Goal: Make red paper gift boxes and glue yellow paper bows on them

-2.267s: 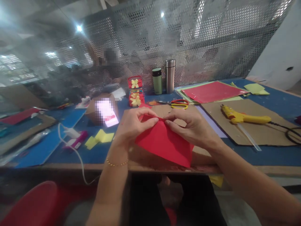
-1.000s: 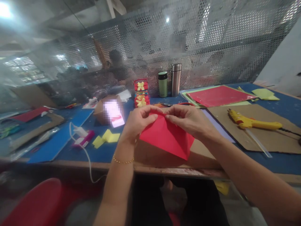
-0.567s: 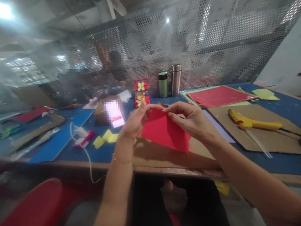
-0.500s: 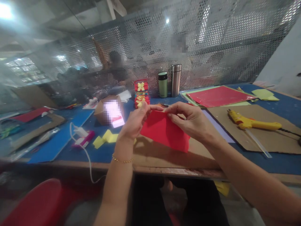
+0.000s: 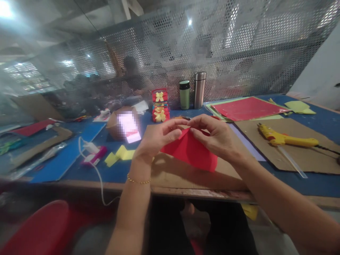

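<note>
A red sheet (image 5: 195, 152), thin like paper or felt, is held up over the brown cardboard (image 5: 170, 177) at the table's front edge. My left hand (image 5: 164, 136) pinches its upper edge on the left, thumb in front and fingers behind. Close beside it, my right hand (image 5: 214, 134) pinches the same top edge between thumb and forefinger. The sheet's top is drawn up to a peak between the two hands, and its lower part hangs free. Parts of the far side are hidden by my fingers.
A yellow glue gun (image 5: 288, 138) lies on cardboard at right, near red sheets (image 5: 249, 108). Behind stand a green tumbler (image 5: 184, 95), a steel flask (image 5: 199, 90) and small red boxes with yellow bows (image 5: 160, 114). A lit phone (image 5: 129, 127) and yellow scraps (image 5: 120, 155) are at left.
My left thumb has come down onto the sheet's front and the left fingers have closed towards the right hand. The sheet's flat top edge is now gathered into a peak.
</note>
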Demonstrator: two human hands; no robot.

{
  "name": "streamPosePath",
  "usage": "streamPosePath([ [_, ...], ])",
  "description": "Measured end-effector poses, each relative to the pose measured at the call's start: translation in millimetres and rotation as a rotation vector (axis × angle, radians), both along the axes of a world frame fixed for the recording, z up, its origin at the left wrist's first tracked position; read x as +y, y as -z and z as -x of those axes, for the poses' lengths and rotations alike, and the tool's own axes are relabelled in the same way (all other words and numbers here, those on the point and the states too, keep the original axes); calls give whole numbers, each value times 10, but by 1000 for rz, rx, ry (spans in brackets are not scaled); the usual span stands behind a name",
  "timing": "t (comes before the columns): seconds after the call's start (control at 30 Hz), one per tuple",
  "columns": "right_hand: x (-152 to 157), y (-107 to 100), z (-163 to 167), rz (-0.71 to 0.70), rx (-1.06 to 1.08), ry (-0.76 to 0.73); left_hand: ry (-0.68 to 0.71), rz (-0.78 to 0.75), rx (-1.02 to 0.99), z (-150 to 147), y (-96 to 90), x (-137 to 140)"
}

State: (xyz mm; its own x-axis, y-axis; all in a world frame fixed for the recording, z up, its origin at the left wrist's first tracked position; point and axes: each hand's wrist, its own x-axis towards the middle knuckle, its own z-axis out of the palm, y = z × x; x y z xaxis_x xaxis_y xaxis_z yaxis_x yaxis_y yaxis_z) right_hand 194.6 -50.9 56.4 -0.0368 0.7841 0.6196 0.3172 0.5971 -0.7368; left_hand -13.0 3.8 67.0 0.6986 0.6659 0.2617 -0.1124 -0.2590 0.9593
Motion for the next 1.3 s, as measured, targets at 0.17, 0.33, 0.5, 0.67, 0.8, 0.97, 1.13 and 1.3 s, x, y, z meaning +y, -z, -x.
streamPosePath([
  [0.17, 2, -20, -15, 99, 55, 22, -144, -29, 47, -7, -34, -34],
  [0.33, 34, 8, -30, 181, 123, -9, -354, 6, 143, -31, 33, 24],
  [0.5, 40, 20, -37, 189, 94, -1, -406, -41, 182, -18, 69, 67],
  [0.67, 28, 17, -11, 86, 31, 71, -373, -23, 194, -34, 8, 25],
  [0.8, 61, 22, -29, 83, 67, 54, -402, 25, 76, -79, -37, -28],
  [0.97, 101, 11, -122, 258, 134, -42, -391, 4, 73, -79, -42, -39],
  [1.13, 67, -22, -112, 271, 66, -103, -354, -68, 205, -47, -1, -13],
  [1.3, -1, -55, -64, 197, -91, -90, -290, -46, 249, -63, 13, -29],
])
